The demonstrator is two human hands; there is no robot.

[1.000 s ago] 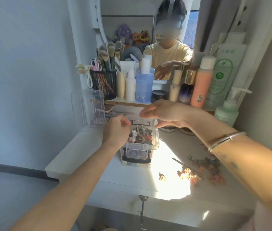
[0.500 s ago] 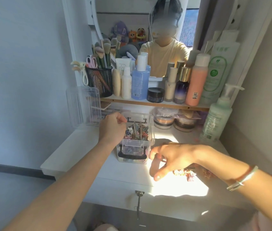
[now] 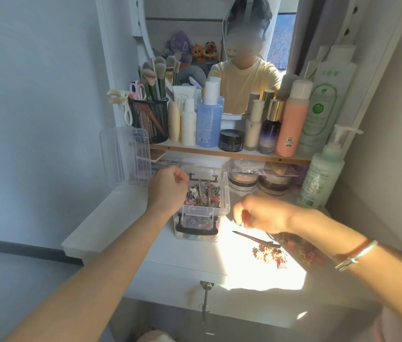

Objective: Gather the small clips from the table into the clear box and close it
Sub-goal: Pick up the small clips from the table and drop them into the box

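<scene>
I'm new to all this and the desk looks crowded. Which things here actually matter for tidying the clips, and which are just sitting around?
Part of the job:
- clear box, open, already holding clips
- its lid, propped at the left
- loose clips in the sunlit patch
- left hand at the box
- right hand, blurred, above the clips

Just lying about:
- bottles on the shelf
- brush holder
- jars under the shelf
- pump bottle

White dressing table point(image 3: 190, 267) in a patch of sunlight, open clear box point(image 3: 203, 213) of clips on it, loose small clips point(image 3: 270, 255) to its right, a long dark hair clip point(image 3: 254, 236) between them, green pump bottle point(image 3: 320, 174) at back right, clear lid point(image 3: 126, 156) leaning at back left.
</scene>
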